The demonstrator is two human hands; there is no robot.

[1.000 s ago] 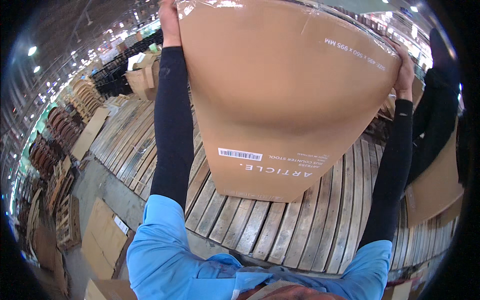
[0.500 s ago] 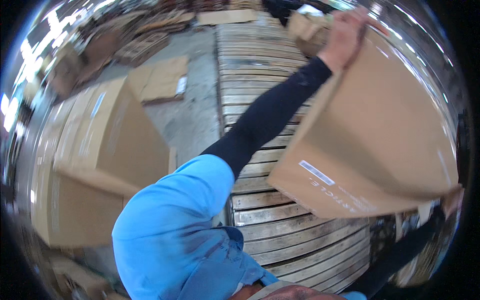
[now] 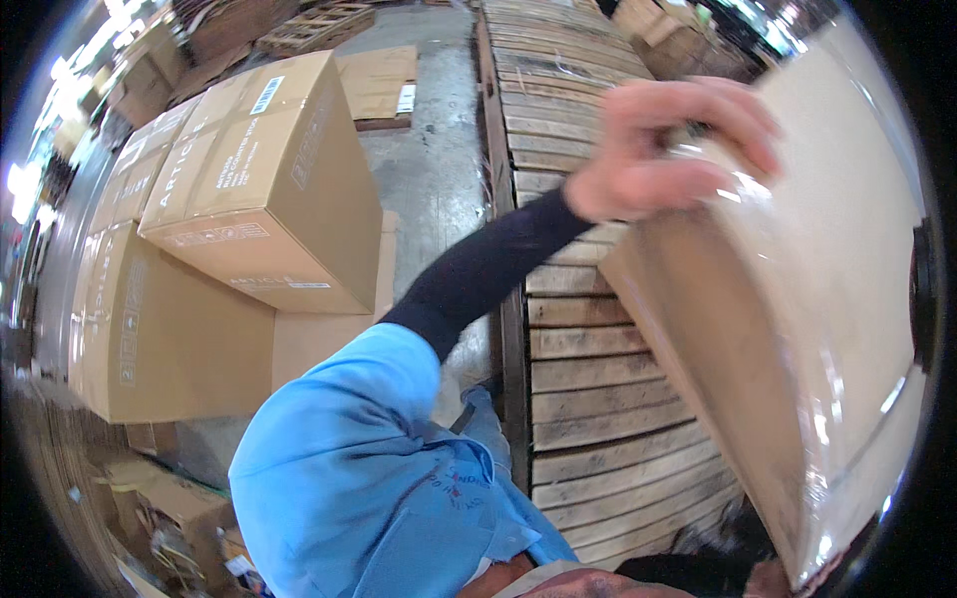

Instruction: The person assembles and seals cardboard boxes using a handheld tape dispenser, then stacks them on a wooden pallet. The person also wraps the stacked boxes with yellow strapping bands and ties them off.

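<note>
A large brown cardboard box [image 3: 857, 249] with shiny clear tape along its edges stands tilted at the right, over the slatted wooden surface [image 3: 588, 399]. My left hand [image 3: 678, 149] is at its upper edge, fingers curled over and thumb on the near side, gripping it. At the bottom edge of the view, my right hand [image 3: 773, 580] is at the box's lower corner. Only a small, dim part of that hand shows, and most of its fingers are hidden. Black sleeves cover both forearms.
To the left stand several taped brown boxes [image 3: 254, 199], one resting partly on another. Flattened cardboard [image 3: 374, 85] lies on the grey floor beyond them. Wooden pallets [image 3: 314, 28] are at the far left. Crumpled cardboard [image 3: 678, 45] sits at the far end of the slats.
The box has turned and tipped, so its printed side no longer faces me. My left hand has come nearer along with its edge, and my right hand has moved in toward my body.
</note>
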